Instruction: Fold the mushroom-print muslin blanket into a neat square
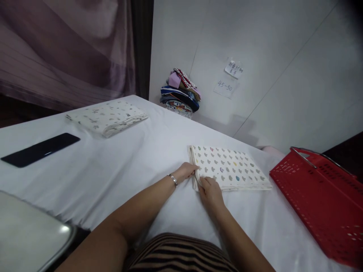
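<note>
The cloth is pinched at its layered left edge by the fingers of the left hand, while its near left corner seems clamped by those of the right hand; by this, the stacked layers are presumably kept even. It is laid flat and folded on the tabletop, its length carried off to the right. Beyond that end, space is closed off by the red basket, set just beside it; whether they touch cannot be told. To the left, room is left by the folded second cloth and black slab, both placed well apart. At the wall, garments are piled, clear of both hands
</note>
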### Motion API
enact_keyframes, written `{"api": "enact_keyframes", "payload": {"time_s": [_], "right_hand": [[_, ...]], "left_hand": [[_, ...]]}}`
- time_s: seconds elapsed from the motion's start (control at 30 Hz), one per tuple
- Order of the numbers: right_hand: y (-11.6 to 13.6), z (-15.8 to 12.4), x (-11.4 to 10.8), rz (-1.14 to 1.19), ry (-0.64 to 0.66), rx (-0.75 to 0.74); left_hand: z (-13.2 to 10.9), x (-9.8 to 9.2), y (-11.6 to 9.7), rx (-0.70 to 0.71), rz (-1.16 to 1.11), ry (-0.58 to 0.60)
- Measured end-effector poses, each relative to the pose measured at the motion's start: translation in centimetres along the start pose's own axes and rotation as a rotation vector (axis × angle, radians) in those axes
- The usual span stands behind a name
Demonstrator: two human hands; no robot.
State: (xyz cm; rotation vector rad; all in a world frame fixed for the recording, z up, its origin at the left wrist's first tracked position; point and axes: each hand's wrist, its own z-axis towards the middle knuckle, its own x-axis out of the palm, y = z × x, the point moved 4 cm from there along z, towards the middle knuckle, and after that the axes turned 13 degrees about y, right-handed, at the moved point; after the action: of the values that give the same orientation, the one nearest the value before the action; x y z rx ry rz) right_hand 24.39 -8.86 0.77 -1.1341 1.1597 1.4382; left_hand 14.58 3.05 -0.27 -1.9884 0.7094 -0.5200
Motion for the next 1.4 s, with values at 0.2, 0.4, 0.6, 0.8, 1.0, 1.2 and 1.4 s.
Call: {"api": "enact_keyframes", "payload": {"time_s": [0.2, 0.4, 0.6, 0.8, 1.0, 1.2, 1.4], "right_hand": [[-0.1, 0.3, 0.2, -0.064, 0.024, 0.025], [-0.4, 0.2, 0.1, -0.077, 0.003, -0.028], [-0.8, -0.5, 0.7, -0.135, 0.012, -0.125], [-0.4, -0.4, 0.6, -0.095, 0.059, -0.113], [-0.4, 1.3, -2.2, 0.169, 0.244, -0.106], [-3.2, 9.1, -2.9, 0.290, 0.038, -0.112], [-3.8, 17.4, 1.6, 0.189, 0.264, -0.103]], "left_hand": [[-0.3, 0.0, -0.3, -0.022, -0.018, 0.009], [-0.1, -0.2, -0.2, -0.023, 0.095, 0.002], [0.4, -0.5, 0.0, 0.032, 0.407, -0.054], [-0.3, -0.4, -0.5, 0.107, 0.716, -0.153], [-0.8, -0.5, -0.4, 0.113, 0.761, -0.199], [-0.7, -0.5, -0.5, 0.101, 0.766, -0.171], [-0.6, -0.7, -0.2, 0.098, 0.739, -0.152]]}}
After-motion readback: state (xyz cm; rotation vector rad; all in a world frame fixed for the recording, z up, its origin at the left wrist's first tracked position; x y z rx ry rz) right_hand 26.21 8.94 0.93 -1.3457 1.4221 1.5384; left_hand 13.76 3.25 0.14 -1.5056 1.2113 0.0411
